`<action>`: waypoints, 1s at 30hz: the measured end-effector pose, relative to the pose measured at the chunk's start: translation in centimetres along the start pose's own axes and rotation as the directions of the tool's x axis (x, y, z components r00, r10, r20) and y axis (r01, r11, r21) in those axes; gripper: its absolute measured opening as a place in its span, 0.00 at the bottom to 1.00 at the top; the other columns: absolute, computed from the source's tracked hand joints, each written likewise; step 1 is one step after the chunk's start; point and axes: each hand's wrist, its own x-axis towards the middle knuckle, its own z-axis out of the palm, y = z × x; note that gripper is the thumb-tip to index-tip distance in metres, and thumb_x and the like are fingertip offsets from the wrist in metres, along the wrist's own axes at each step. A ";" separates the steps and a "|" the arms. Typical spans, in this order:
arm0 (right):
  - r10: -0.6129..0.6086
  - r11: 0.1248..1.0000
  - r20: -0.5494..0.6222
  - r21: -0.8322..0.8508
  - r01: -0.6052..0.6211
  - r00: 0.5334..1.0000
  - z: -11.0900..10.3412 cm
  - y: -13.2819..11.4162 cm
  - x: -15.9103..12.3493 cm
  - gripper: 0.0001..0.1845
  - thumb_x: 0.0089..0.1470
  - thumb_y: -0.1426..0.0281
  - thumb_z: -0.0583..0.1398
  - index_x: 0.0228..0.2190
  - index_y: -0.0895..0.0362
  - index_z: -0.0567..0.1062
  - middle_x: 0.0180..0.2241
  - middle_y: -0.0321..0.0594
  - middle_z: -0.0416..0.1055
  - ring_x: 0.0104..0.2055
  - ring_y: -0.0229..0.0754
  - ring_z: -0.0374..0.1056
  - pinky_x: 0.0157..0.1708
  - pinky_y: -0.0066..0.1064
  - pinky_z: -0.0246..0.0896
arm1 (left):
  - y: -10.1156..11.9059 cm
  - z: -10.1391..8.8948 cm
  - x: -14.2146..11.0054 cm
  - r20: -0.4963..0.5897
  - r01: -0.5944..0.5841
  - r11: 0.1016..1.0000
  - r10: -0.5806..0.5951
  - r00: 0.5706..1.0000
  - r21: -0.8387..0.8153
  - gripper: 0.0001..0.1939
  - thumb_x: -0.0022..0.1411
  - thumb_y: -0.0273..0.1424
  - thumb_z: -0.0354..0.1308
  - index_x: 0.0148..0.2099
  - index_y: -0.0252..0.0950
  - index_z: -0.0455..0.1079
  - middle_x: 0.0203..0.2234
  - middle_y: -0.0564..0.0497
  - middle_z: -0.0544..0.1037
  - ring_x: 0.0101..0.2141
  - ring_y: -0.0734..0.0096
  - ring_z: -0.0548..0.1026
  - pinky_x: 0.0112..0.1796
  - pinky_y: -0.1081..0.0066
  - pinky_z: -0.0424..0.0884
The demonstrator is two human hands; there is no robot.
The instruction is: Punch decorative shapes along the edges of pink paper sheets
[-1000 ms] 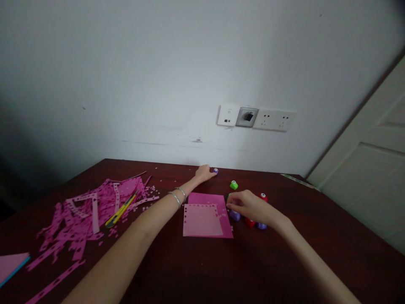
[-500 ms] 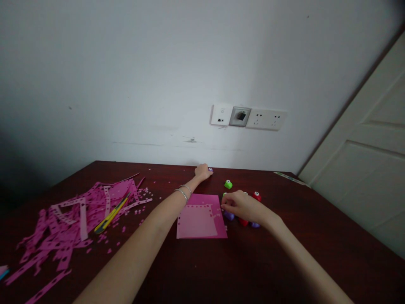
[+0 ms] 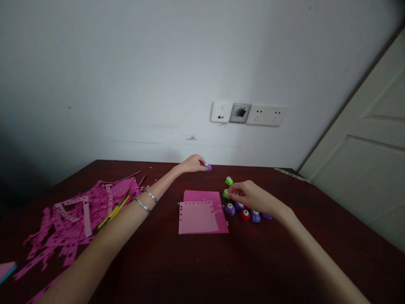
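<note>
My left hand [image 3: 191,163] is stretched far across the dark wooden table [image 3: 247,261], raised a little above it near the wall, fingers pinched on a small purple paper punch [image 3: 207,166]. My right hand [image 3: 249,196] hovers over a cluster of small punches, fingers curled beside a green punch [image 3: 225,194]. Under and beside it lie a purple punch [image 3: 230,209], a red punch [image 3: 244,215] and more purple ones. Another green punch [image 3: 228,181] stands apart, further back. Two pink paper sheets [image 3: 202,213] with punched edges lie between my arms.
A heap of pink paper strips and scraps [image 3: 76,215] covers the table's left side, with a yellow utility knife [image 3: 112,212] on it. A pink sheet corner [image 3: 6,270] shows at the far left. Wall sockets [image 3: 248,114] are behind; a door [image 3: 363,156] is at right.
My left hand has lifted the purple punch off the table by the wall. My right hand has drawn up and back, uncovering the punches beneath it.
</note>
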 end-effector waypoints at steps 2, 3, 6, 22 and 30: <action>-0.016 1.000 -0.010 0.022 0.016 1.000 -0.5 0.0 -0.1 0.11 0.53 0.67 0.54 0.31 0.57 0.76 0.27 0.40 0.73 0.28 0.38 0.67 0.28 0.27 0.58 | 1.3 -1.1 -2.3 0.060 -0.039 0.996 0.043 0.997 -0.074 0.18 0.48 0.41 0.57 0.34 0.30 0.73 0.23 0.51 0.72 0.24 0.77 0.64 0.26 0.75 0.57; -0.027 0.999 -0.015 0.032 0.027 1.000 -0.6 -0.1 -0.2 0.11 0.53 0.67 0.54 0.31 0.57 0.76 0.27 0.40 0.73 0.28 0.38 0.67 0.29 0.27 0.58 | 2.1 -1.6 -3.5 0.084 -0.052 0.994 0.060 0.995 -0.092 0.18 0.49 0.41 0.57 0.35 0.30 0.73 0.24 0.51 0.72 0.25 0.77 0.64 0.27 0.75 0.57; -0.062 0.996 -0.024 0.059 0.063 0.998 -1.0 -0.3 -0.4 0.12 0.54 0.66 0.54 0.31 0.57 0.75 0.28 0.39 0.73 0.28 0.38 0.67 0.30 0.27 0.58 | 4.3 -2.3 -6.6 0.142 -0.062 0.994 0.074 0.987 -0.088 0.18 0.50 0.41 0.57 0.38 0.32 0.72 0.28 0.49 0.73 0.28 0.76 0.66 0.29 0.75 0.58; -0.101 0.969 0.012 0.227 0.095 0.995 1.3 -1.6 0.0 0.16 0.48 0.64 0.61 0.39 0.56 0.73 0.34 0.40 0.72 0.32 0.39 0.67 0.30 0.28 0.62 | 7.2 0.3 -9.6 0.254 -0.224 0.975 0.218 0.942 -0.004 0.13 0.51 0.36 0.58 0.37 0.33 0.73 0.31 0.49 0.73 0.31 0.73 0.69 0.33 0.73 0.60; -0.129 0.959 0.020 0.257 0.119 0.991 1.9 -2.1 0.2 0.12 0.46 0.65 0.62 0.34 0.57 0.73 0.29 0.37 0.70 0.29 0.37 0.64 0.27 0.27 0.59 | 7.8 0.6 -9.6 0.269 -0.233 0.971 0.237 0.934 -0.047 0.14 0.51 0.38 0.59 0.36 0.34 0.73 0.29 0.50 0.73 0.29 0.75 0.68 0.31 0.73 0.59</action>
